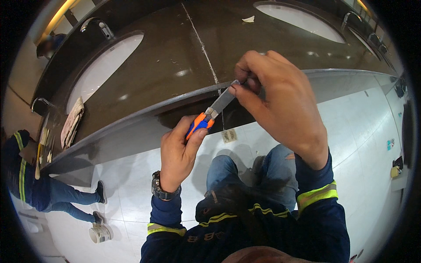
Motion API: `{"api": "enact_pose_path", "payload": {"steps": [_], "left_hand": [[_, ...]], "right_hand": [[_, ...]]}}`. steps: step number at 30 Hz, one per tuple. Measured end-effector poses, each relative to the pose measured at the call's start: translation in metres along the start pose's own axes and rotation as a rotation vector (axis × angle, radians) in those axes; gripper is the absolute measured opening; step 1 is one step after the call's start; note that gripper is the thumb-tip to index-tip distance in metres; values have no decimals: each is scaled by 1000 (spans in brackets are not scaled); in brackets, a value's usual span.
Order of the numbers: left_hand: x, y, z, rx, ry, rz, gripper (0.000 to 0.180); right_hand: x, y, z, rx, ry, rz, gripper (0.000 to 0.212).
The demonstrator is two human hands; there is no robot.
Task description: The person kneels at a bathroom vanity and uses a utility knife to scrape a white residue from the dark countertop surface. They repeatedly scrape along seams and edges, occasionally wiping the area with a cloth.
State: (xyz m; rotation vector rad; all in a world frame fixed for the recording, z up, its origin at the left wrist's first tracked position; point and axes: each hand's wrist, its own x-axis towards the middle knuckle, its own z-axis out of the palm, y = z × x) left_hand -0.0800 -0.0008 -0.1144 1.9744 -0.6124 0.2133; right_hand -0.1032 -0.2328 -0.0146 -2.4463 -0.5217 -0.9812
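My left hand (177, 151) is closed round the orange and blue handle of a putty knife (222, 101). Its flat metal blade slants up and to the right, over the front edge of the dark countertop (166, 74). At the blade's far end my right hand (276, 92) has its thumb against the tip, fingers curled in; whatever else lies between those fingers is hidden. Just beyond the blade, a whitish joint line (201, 44) runs across the countertop away from me.
White basins (105, 65) with chrome taps (97, 27) are set in the counter. A folded cloth (72, 122) lies at its left end. A pale scrap (248, 19) sits farther back. A co-worker (39, 184) stands left, near a white bucket (100, 234). A floor drain (229, 135) shows below.
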Motion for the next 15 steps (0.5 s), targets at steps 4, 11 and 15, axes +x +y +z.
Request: {"api": "enact_pose_path", "payload": {"steps": [4,11,15], "left_hand": [[-2,-2,-5,-18,-16,-41,45],[-1,-3,-8,-54,-25,-70,38],[-1,-4,-3,-42,21,-15,49]], "right_hand": [[4,-8,3,-9,-27,34,17],[4,-6,3,-8,-52,56,18],[4,-7,4,8,-60,82,17]]}}
